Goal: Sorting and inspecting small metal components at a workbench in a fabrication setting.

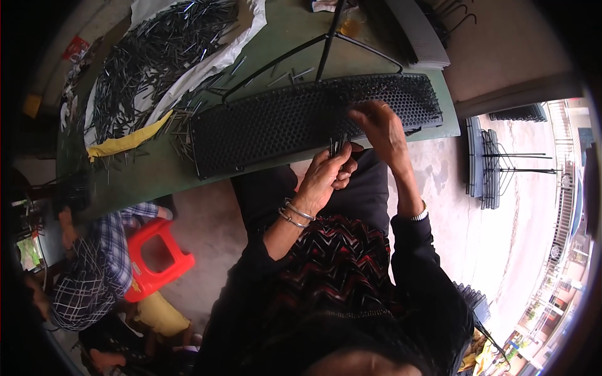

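Note:
A long black panel [263, 128] full of round holes lies along the near edge of the green table [119, 182], with black metal bars [325, 53] standing over it. Dark pins stick up from its right end. My left hand [323, 175] is closed around a small bundle of short, thin metal pins [338, 145], just in front of the panel. Above the holes, right of that bundle, my right hand [385, 135] has its thumb and fingertips drawn together. Whatever is between those fingertips is lost against the dark panel.
A heap of loose metal pins [169, 56] lies on white sheeting at the far left, some spilling onto the table. Grey panels [414, 37] are stacked at the far right. A red stool [160, 260] and another person in a checked garment [116, 250] are at the left.

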A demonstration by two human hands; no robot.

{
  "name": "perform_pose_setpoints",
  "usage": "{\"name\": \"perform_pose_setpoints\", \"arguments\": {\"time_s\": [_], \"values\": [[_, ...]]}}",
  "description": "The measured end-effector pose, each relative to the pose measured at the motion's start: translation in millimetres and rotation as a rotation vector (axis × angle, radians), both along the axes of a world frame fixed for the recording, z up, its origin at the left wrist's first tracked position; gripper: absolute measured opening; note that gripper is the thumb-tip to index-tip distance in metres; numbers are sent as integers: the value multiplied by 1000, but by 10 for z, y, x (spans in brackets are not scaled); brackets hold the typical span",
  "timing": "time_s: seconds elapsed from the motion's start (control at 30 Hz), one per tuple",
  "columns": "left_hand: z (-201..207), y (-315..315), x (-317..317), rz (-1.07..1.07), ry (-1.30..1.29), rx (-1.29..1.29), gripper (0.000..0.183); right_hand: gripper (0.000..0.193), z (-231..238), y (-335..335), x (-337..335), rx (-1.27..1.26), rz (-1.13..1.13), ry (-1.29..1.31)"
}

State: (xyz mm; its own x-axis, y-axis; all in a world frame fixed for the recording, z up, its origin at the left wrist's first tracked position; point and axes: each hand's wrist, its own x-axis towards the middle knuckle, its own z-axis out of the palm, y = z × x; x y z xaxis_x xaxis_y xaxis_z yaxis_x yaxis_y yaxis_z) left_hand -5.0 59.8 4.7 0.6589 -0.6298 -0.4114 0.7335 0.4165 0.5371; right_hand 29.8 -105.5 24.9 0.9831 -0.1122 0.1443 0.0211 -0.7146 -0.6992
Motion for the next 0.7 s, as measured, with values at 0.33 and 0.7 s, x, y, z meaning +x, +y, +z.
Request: {"name": "perform_pose_setpoints", "arguments": {"time_s": [0.33, 0.7], "values": [[-48, -64, -6, -56, -62, 96, 32, 12, 129, -47, -145, 333, -89, 3], [-109, -96, 54, -18, -1, 58, 34, 5, -281, -66, 163, 12, -200, -409]]}}
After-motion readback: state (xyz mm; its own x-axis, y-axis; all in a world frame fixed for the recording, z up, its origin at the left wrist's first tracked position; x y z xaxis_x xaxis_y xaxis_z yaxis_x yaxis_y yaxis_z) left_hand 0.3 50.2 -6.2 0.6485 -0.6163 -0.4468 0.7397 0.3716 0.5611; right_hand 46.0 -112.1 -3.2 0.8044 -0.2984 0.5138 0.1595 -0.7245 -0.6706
